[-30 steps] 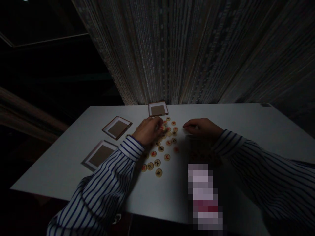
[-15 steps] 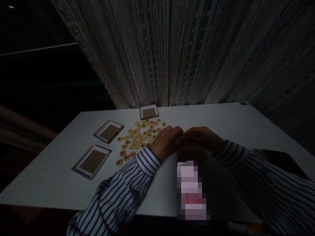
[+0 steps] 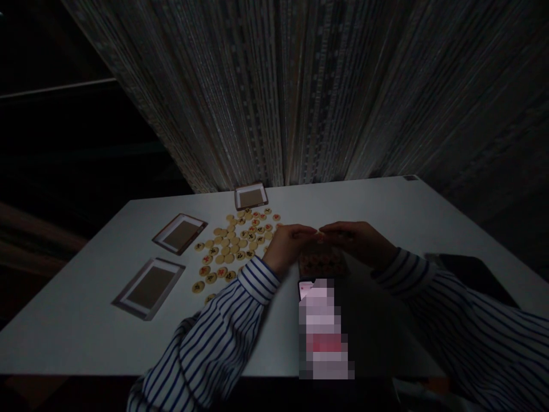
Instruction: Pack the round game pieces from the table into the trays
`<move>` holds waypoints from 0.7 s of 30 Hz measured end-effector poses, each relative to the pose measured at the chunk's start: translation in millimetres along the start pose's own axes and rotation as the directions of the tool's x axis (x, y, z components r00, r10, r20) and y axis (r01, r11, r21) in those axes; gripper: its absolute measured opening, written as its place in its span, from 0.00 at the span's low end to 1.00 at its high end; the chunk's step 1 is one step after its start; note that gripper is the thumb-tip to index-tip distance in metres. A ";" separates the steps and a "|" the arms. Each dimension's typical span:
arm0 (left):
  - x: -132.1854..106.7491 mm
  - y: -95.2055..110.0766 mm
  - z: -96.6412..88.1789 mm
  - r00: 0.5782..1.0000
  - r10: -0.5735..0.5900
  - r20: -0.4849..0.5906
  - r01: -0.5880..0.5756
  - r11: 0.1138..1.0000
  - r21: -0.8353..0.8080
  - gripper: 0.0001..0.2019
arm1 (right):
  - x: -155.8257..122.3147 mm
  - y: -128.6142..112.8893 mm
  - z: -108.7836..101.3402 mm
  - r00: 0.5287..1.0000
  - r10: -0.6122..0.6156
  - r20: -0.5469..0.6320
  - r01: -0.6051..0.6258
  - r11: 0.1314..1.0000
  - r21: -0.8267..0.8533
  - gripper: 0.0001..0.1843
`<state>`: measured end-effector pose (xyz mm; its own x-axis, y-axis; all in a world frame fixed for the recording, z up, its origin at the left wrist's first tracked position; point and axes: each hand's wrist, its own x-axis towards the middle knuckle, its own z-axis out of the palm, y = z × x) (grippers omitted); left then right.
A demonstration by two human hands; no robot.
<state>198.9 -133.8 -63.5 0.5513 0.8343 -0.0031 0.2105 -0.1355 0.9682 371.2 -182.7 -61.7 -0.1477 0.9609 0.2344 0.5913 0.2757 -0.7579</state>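
My left hand (image 3: 290, 245) and my right hand (image 3: 362, 241) meet over a small box (image 3: 322, 276) that holds round Chinese chess pieces marked in red. Between their fingertips shows a pale Chinese chess piece (image 3: 319, 235) with a red mark, pinched from both sides. Fingers of both hands are closed, and dim light hides part of the grip. To the left lie many loose Chinese chess pieces (image 3: 230, 242), some face up in red or black, others blank side up. My left wrist is beside the nearest of them.
A lit phone (image 3: 326, 326), its screen blurred out, lies in front of the box. Three shallow framed trays (image 3: 148, 286) rest left and behind the pieces on the white table (image 3: 86, 320). A dark flat object (image 3: 472, 277) is by my right forearm. A string curtain (image 3: 274, 114) hangs behind.
My hands have drawn slightly apart and flattened, so a red-marked piece now shows between the fingertips. More of the box's pieces is visible. The whole view has shifted a little.
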 end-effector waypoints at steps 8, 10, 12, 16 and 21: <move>9.8 -12.7 14.3 0.995 -0.094 -0.018 0.092 0.993 -0.067 0.04 | -0.5 27.7 -6.5 0.930 -0.354 0.100 0.366 0.870 -0.331 0.13; 11.5 -15.6 18.6 0.991 -0.128 -0.034 0.125 0.988 -0.089 0.04 | -0.3 28.6 -7.9 0.921 -0.362 0.145 0.389 0.840 -0.377 0.13; 12.7 -18.1 21.8 0.990 -0.136 -0.038 0.133 0.988 -0.074 0.05 | 0.2 27.7 -10.0 0.915 -0.347 0.208 0.404 0.811 -0.424 0.13; 12.9 -23.1 22.5 0.998 -0.061 -0.034 0.065 0.988 0.140 0.06 | 3.1 29.9 -14.0 0.917 -0.246 0.314 0.384 0.763 -0.521 0.12; 6.8 -23.0 14.2 0.995 0.068 -0.069 -0.025 0.869 0.495 0.08 | 7.5 44.7 -14.1 0.929 -0.133 0.346 0.333 0.707 -0.623 0.10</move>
<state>209.3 -132.6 -89.4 0.5073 0.8580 0.0805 0.5683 -0.4033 0.7172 407.7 -163.6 -85.3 -0.4900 0.8650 0.1083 0.8632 0.4988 -0.0784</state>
